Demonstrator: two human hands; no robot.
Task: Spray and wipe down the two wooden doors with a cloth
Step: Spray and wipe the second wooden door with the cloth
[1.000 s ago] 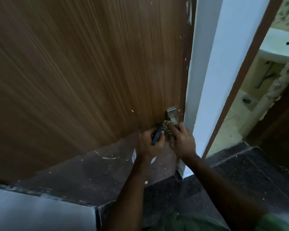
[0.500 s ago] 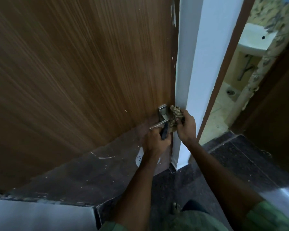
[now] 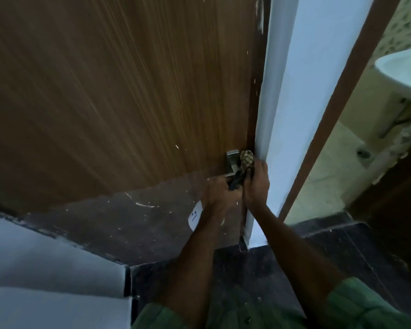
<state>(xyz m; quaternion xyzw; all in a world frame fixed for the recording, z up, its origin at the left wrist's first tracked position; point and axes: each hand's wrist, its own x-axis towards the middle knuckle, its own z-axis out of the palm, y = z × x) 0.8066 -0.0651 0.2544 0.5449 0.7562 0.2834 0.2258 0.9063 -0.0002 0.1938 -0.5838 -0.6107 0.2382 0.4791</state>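
A brown wooden door fills the upper left, with a dark lower panel and a metal handle plate near its right edge. My right hand grips a patterned cloth and holds it against the right side of the plate. My left hand is just below the handle and grips a spray bottle by its dark trigger head. The bottle's white body hangs under the hand. Part of a second dark door shows at the lower right.
A white wall pillar stands right of the door. Beyond it is a brown door frame and a bathroom with a white sink. The floor is dark stone. A pale wall closes the lower left.
My right hand has lifted the cloth from below the handle up beside the handle plate. My left hand with the bottle rose with it and stays close under the handle.
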